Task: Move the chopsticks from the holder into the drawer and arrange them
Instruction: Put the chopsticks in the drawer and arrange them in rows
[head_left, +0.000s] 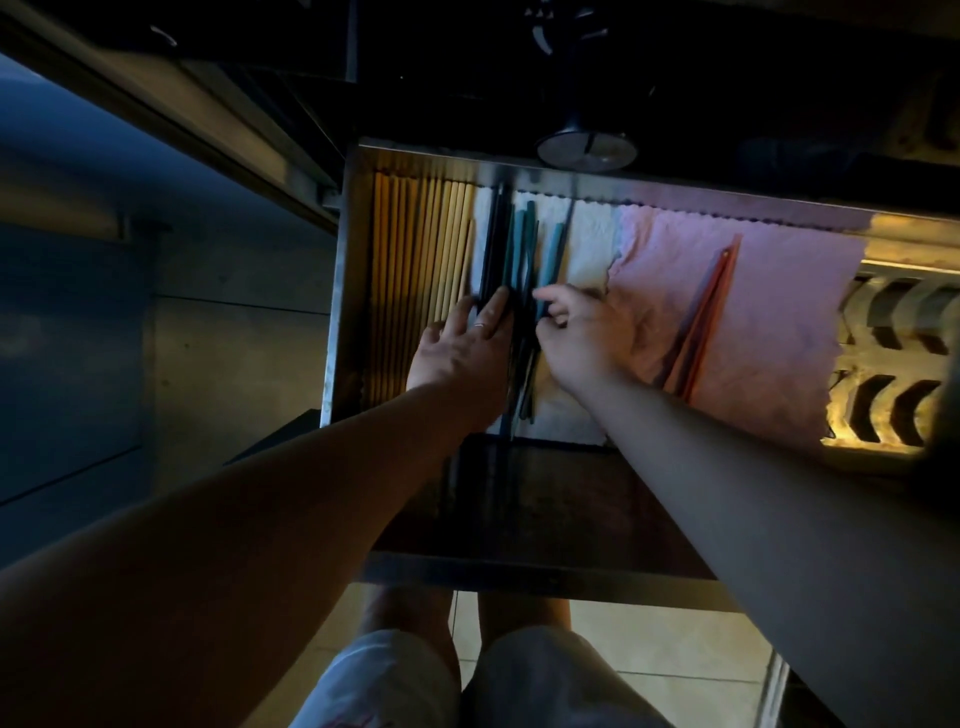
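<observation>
Currently, status as follows:
Dark chopsticks (511, 249): you have a loose teal-and-black group lying lengthwise on the white cloth (587, 244), left of the drawer's middle.
Handling: judged light, stiff and smooth; likely to roll. Take them mid-length, several together.
Left hand (462, 348): flat, fingers extended, pressing the group's left side; grasping nothing.
Right hand (576, 332): fingers curled at the group's right side; whether they pinch a stick cannot be told.
Wooden chopsticks (421, 260): ordered row along the left wall.
Red pair (701, 322): slanted on the pink cloth (779, 312), well apart.
Drawer (545, 577): open.
</observation>
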